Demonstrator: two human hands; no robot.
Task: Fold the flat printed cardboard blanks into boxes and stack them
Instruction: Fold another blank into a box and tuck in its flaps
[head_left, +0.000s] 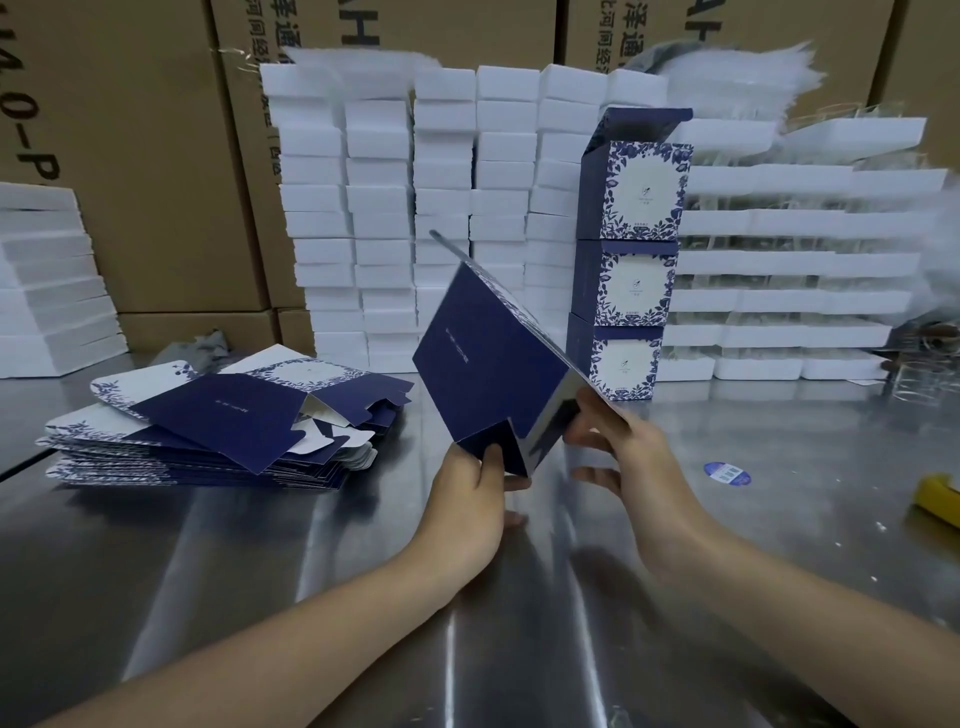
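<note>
I hold a dark blue printed cardboard blank (483, 358) tilted above the steel table, partly opened into a box shape. My left hand (475, 493) pinches its lower flap with thumb and fingers. At the blank's lower right edge, my right hand (621, 457) grips with fingers curled round the edge. A pile of flat blue-and-white blanks (218, 431) lies on the table to the left. Three folded boxes (631, 260) with floral print stand stacked behind the blank, the top one with its lid flap up.
Rows of stacked white foam blocks (447, 208) line the back, with white trays (800, 270) to the right and more foam (52, 280) at the left. Brown cartons (130, 130) stand behind. A round blue sticker (727, 474) and a yellow object (937, 503) lie on the table (311, 571) at right.
</note>
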